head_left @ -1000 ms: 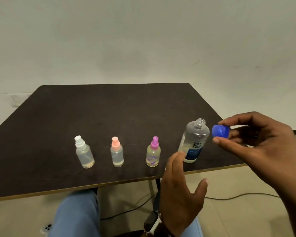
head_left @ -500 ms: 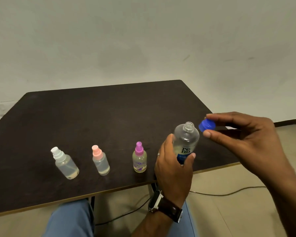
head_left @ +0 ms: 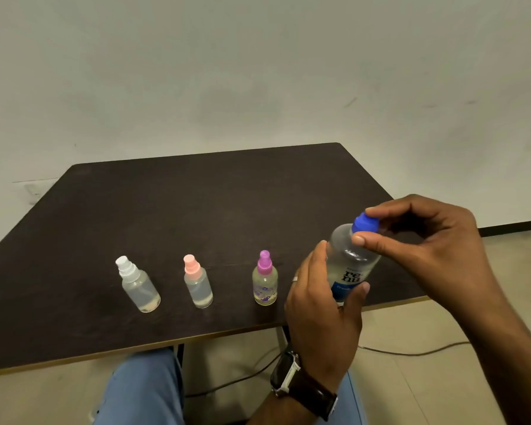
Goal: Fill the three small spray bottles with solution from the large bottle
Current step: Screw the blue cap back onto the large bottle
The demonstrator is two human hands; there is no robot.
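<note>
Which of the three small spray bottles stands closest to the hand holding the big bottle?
The purple-capped spray bottle, rightmost in the row, just beside the left hand; the pink-capped bottle and white-capped bottle stand farther left.

The dark tabletop [head_left: 196,210] is carrying three small spray bottles: white-capped [head_left: 138,286], pink-capped [head_left: 198,285], purple-capped [head_left: 265,280].

Three small spray bottles [head_left: 196,282] — one large bottle [head_left: 348,268], one blue cap [head_left: 364,223], two hands [head_left: 322,305].
</note>
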